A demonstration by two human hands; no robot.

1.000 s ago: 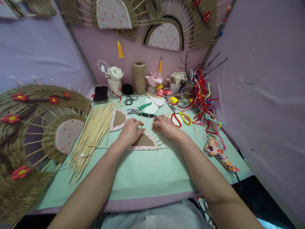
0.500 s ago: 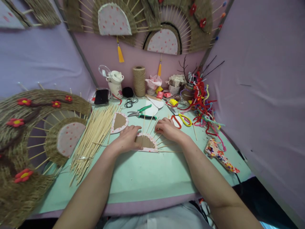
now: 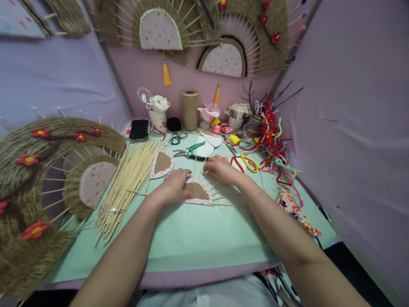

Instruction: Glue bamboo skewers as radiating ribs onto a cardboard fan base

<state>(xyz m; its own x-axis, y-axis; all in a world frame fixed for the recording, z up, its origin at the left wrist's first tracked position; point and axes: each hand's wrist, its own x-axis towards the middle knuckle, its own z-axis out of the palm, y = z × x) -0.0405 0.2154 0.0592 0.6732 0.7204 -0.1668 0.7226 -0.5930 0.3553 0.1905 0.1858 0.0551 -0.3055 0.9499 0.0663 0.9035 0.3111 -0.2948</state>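
Observation:
A half-round cardboard piece (image 3: pixel 197 191) with a pink dotted edge lies on the mint-green table (image 3: pixel 198 238), thin bamboo sticks fanning out from it. My left hand (image 3: pixel 174 186) rests flat on its left part, fingers stretched out. My right hand (image 3: pixel 220 168) sits at the upper right of the piece, fingers bent down onto the sticks (image 3: pixel 220 187); I cannot see a stick gripped between them. A second cardboard half-round (image 3: pixel 162 163) lies just left of the hands.
A heap of bamboo sticks (image 3: pixel 128 183) lies to the left, beside a large woven fan with red flowers (image 3: pixel 41 183). Green pliers (image 3: pixel 191 152), red-yellow scissors (image 3: pixel 244 162), a twine spool (image 3: pixel 190 110), pipe cleaners (image 3: pixel 275 145) and a patterned glue gun (image 3: pixel 295 213) stand around.
The camera view has shifted slightly. My left hand slid a little down and left over the cardboard piece; my right hand stays at the sticks.

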